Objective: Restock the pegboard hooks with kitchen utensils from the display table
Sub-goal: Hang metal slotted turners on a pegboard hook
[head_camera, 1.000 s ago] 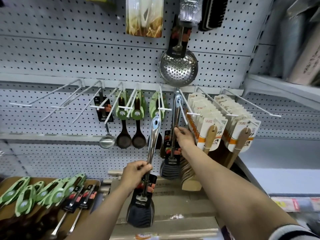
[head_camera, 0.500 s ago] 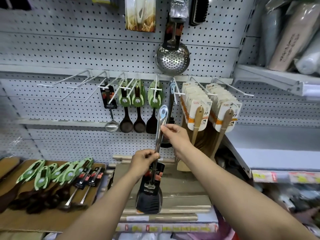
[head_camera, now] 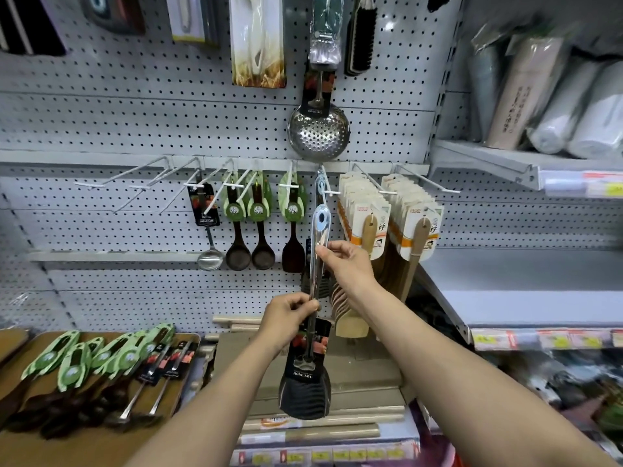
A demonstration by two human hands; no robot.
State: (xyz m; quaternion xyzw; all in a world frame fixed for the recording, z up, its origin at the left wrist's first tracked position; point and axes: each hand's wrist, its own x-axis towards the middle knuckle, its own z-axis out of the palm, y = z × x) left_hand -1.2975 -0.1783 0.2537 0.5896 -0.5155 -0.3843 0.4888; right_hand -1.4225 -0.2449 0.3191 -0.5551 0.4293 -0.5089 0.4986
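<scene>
Fingers (head_camera: 323, 256) of both hands around spatula (head_camera: 312, 318) handle.

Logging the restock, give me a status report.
Both hands on the spatula: left hand low on its handle, right hand higher. Hang hole just below the hook, not on. Another already hangs there.

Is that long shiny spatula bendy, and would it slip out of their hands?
Probably not bendy: the spatula has a straight metal handle that stays straight while gripped in two places. It may be a bit slippery, since the handle is polished, which may be why both the left hand and right hand hold it. The black head might make it bottom-heavy.
</scene>
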